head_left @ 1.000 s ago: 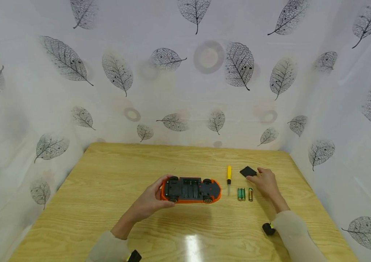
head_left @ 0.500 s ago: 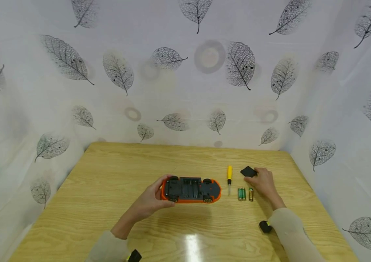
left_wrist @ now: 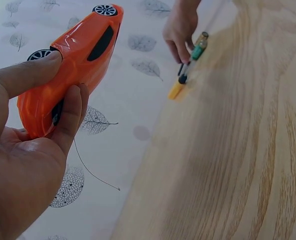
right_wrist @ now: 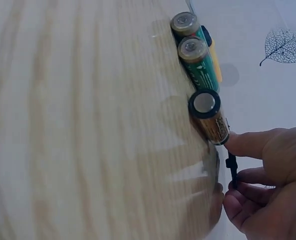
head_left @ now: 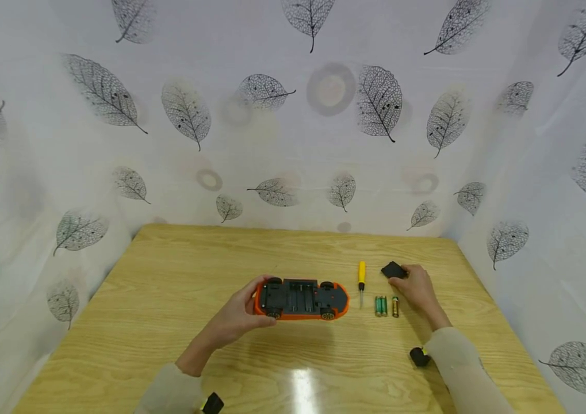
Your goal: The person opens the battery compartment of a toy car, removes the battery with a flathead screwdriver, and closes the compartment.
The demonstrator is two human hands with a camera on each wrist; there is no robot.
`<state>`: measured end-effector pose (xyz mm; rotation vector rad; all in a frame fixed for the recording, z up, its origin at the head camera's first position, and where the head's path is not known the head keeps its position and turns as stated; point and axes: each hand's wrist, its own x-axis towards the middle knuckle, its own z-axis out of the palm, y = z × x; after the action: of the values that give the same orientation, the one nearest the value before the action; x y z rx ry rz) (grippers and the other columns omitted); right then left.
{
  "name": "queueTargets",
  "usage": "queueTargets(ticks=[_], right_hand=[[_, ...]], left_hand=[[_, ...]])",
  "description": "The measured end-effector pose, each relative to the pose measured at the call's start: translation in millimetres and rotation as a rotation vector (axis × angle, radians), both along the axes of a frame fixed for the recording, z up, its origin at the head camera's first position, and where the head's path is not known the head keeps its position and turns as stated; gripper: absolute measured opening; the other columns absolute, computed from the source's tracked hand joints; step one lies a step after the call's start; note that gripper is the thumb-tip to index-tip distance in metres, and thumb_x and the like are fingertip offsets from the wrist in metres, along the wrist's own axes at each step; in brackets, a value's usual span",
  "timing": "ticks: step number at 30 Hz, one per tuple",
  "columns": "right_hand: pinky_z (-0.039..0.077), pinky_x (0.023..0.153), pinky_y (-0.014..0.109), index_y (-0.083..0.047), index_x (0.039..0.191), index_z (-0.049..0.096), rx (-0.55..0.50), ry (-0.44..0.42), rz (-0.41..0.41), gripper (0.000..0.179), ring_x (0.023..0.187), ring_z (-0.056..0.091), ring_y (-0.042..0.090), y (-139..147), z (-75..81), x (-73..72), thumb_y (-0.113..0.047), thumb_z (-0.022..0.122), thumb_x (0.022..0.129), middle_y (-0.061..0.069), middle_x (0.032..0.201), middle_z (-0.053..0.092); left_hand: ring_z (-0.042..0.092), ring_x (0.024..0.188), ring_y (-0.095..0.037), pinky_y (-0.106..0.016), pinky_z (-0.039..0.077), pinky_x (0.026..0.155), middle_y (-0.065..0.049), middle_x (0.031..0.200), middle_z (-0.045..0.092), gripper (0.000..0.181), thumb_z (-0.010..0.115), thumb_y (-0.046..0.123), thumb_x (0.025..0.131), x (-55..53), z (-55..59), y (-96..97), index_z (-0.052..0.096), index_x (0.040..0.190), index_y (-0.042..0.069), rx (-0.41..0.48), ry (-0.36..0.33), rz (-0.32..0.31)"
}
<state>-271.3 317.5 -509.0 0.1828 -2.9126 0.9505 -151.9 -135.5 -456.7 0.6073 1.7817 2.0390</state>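
My left hand (head_left: 238, 319) grips an orange toy car (left_wrist: 70, 75) by one end, thumb on one side and fingers on the other. The car is held above the table with its black underside up in the head view. A recessed battery compartment (head_left: 301, 296) lies uncovered in that underside. At the right, my right hand (head_left: 418, 287) pinches the edge of a flat black battery cover (head_left: 393, 270). In the right wrist view the cover (right_wrist: 231, 164) shows edge-on between thumb and fingers.
Two green batteries (head_left: 381, 306) lie side by side, and a third battery (head_left: 395, 307) lies just right of them. A yellow-handled screwdriver (head_left: 362, 276) lies behind and left of the batteries on the wooden table (head_left: 194, 253). Leaf-patterned sheeting (head_left: 282, 144) surrounds the table.
My right hand has closed in on the cover's right edge, and the cover has shifted and tilted slightly. The left hand and car have stayed in place.
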Motion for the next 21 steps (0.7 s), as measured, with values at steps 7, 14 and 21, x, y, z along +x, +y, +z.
queueTargets(ticks=[7, 14, 21], right_hand=[[0.056, 0.074, 0.044, 0.023, 0.139, 0.047, -0.083, -0.01, -0.027, 0.061, 0.084, 0.063, 0.035, 5, 8.5, 3.9, -0.011, 0.073, 0.095, 0.038, 0.116, 0.064], [0.054, 0.085, 0.056, 0.022, 0.143, 0.043, -0.101, 0.022, -0.034, 0.061, 0.107, 0.059, 0.049, 3, 26.5, 16.0, -0.009, 0.071, 0.098, 0.041, 0.132, 0.05], [0.054, 0.088, 0.056, 0.018, 0.145, 0.044, -0.13, 0.06, 0.019, 0.061, 0.116, 0.056, 0.052, -5, 50.2, 29.5, -0.012, 0.071, 0.099, 0.04, 0.139, 0.046]], left_hand=[[0.055, 0.132, -0.034, -0.037, 0.058, 0.094, -0.027, 0.16, 0.028, 0.089, 0.075, -0.007, 0.09, -1.1, -1.2, -0.1, 0.024, 0.161, 0.006, -0.015, -0.014, 0.011], [0.055, 0.132, -0.033, -0.037, 0.057, 0.094, -0.027, 0.16, 0.028, 0.089, 0.074, -0.008, 0.09, -1.9, -0.1, 0.8, 0.023, 0.161, 0.004, -0.015, -0.016, 0.011], [0.055, 0.132, -0.035, -0.036, 0.057, 0.094, -0.031, 0.16, 0.026, 0.086, 0.073, -0.007, 0.092, -2.7, -0.5, 0.9, 0.022, 0.161, 0.001, -0.012, -0.007, 0.006]])
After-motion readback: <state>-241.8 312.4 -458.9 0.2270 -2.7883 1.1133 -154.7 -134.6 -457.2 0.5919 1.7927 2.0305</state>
